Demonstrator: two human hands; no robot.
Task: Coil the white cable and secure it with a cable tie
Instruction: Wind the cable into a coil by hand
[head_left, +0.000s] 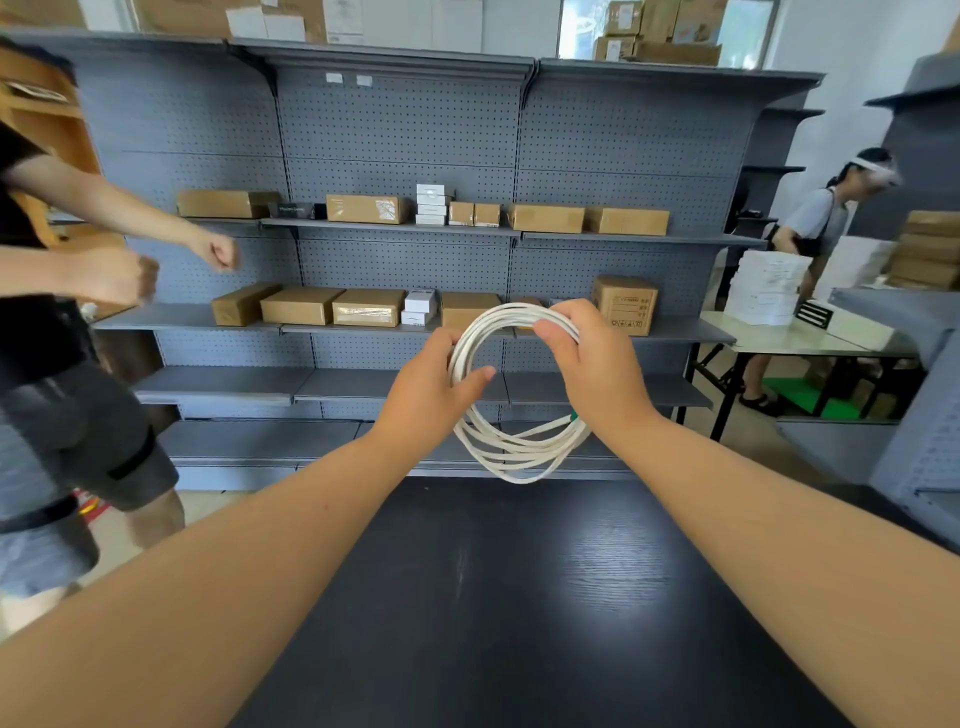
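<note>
My left hand (434, 387) and right hand (592, 358) each grip a side of the coiled white cable (511, 447), held upright in the air above the black table (519, 597), grey shelving (395, 135) stocked with cardboard boxes (301, 305) beyond.

From my feed, both forearms run bare from the near corners of the view up to the wrists, with no sleeve edge showing anywhere along them. My left hand (431, 387) is bare too: no glove, ring, watch or band that I can make out. My right hand (597, 364) is equally plain, with short trimmed nails visible on the thumb and fingers. I see no markings, straps or cables on either arm. Nothing else of my body is in view.
</note>
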